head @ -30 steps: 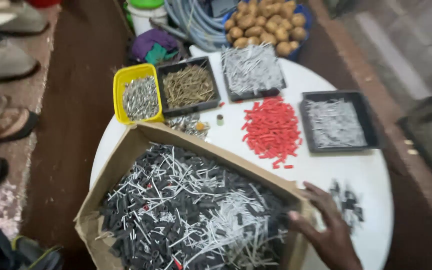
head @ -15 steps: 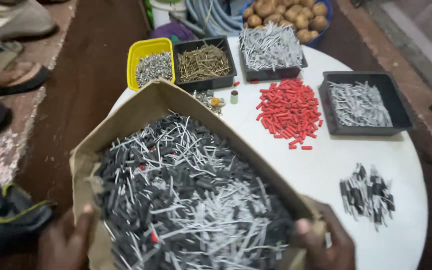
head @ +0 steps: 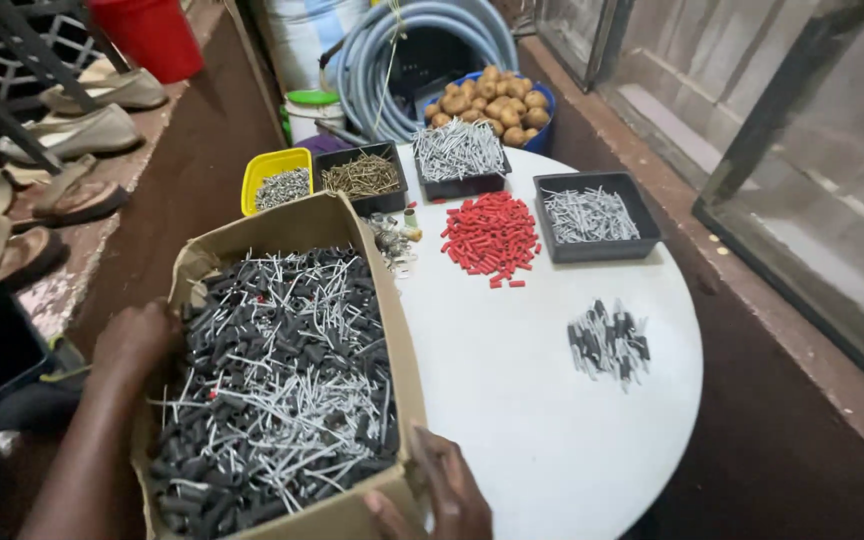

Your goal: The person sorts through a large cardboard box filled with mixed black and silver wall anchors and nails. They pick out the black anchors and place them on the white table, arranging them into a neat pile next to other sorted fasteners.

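On the left edge of a round white table [head: 542, 400] sits a cardboard box [head: 337, 222], partly overhanging the rim and tipped a little toward the camera. It is filled with black sleeves and thin grey-white pins [head: 282, 385], all jumbled together. The left hand [head: 137, 340] grips the box's left wall, fingers curled over the cardboard. The right hand [head: 442, 495] clasps the near right corner, thumb against the side and fingers wrapped under the front edge.

Just beyond the box's far right corner lies a small heap of metal bits [head: 395, 240]. Right of that, a loose pile of red plugs [head: 490, 238] rests on the bare tabletop. Farther right stands a black tray [head: 597, 215] holding grey pins. Along the far rim are three more containers in a row: a yellow tray [head: 274, 182] of grey screws, a black tray of brownish nails [head: 364, 176], and another black tray of grey nails [head: 459, 155]. A small cluster of black and grey pieces [head: 609, 340] lies alone on the right part of the table, well apart from the box.

Behind the table are a blue bowl of potatoes [head: 492, 105], a coiled grey hose [head: 422, 50] and a red bucket [head: 152, 35]. Sandals [head: 82, 130] line the ledge on the left.
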